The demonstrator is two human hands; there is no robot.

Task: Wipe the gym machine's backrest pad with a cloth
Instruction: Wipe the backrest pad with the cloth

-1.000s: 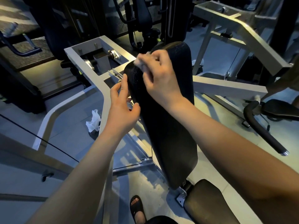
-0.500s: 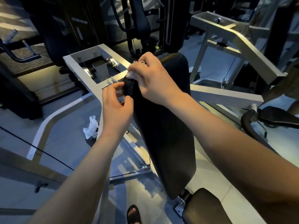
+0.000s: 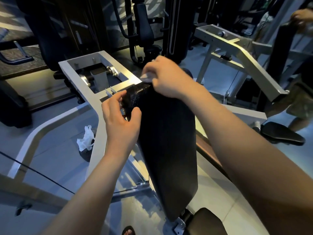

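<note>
Where the seat pad (image 3: pixel 209 223) sits nearest, the black backrest pad (image 3: pixel 167 146) rises tilted away from it. Left hand (image 3: pixel 120 117) curls round the pad's upper left edge, thumb on the front face. Right hand (image 3: pixel 166 78), just beyond, pinches a pale cloth (image 3: pixel 146 76) against the pad's top edge. White plastic bag (image 3: pixel 86 138) on the floor, left. Grey frame (image 3: pixel 94 94) behind.

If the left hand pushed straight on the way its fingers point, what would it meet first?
The backrest pad: the left hand points up and right at its upper left edge, thumb seemingly touching it. Depth is unclear, so the fingers may pass just behind.
</note>
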